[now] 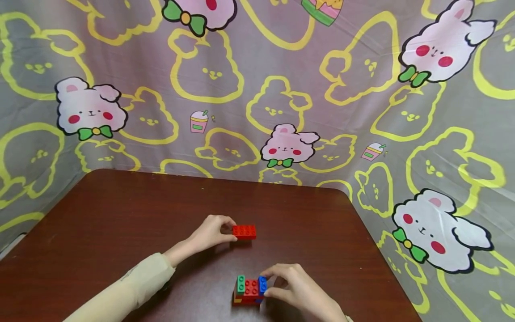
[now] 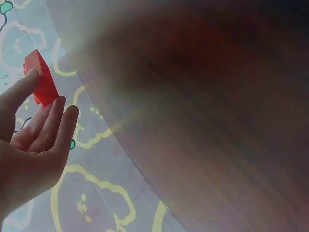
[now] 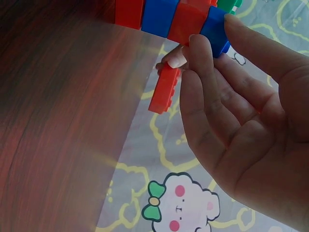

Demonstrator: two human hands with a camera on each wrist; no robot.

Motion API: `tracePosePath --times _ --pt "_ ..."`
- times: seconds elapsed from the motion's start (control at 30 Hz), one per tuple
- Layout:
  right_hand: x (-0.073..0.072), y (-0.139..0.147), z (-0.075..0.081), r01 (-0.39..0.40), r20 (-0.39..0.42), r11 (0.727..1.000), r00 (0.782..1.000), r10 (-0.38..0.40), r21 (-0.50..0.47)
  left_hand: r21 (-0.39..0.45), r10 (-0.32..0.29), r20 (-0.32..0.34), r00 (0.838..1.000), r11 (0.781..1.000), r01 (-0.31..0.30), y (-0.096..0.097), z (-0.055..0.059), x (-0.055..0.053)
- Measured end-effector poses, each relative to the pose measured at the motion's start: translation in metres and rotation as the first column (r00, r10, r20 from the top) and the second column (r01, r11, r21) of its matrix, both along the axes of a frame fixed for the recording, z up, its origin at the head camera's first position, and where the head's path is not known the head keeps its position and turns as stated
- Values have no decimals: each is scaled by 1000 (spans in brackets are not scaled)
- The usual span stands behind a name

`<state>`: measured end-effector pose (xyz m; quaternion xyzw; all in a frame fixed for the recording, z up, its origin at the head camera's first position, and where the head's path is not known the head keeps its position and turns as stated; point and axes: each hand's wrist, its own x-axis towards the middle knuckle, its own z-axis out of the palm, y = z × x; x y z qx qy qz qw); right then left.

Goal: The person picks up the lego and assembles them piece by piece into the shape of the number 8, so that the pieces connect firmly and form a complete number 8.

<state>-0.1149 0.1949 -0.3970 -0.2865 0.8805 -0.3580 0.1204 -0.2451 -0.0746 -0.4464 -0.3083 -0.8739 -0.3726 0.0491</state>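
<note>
My left hand pinches a red studded building brick by its left end, between thumb and fingers. The left wrist view shows that red brick tilted at the fingertips. Nearer to me stands a block stack of several layers, with red, blue and yellow parts. On top of it, a green brick is at the left and a small blue brick at the right, with red studs between. My right hand pinches this blue brick; in the right wrist view, thumb and fingertip touch the blue brick.
A dark reddish-brown table lies under both hands. Behind it and along its sides hangs a grey curtain printed with yellow outlines and white bunny heads. Its right edge runs close past the right arm.
</note>
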Motion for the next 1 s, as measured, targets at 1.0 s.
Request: tracePosePath --times 1.0 --pt "4 -1 0 68 30 997 997 -70 47 33 -51 -35 998 998 52 -3 11 53"
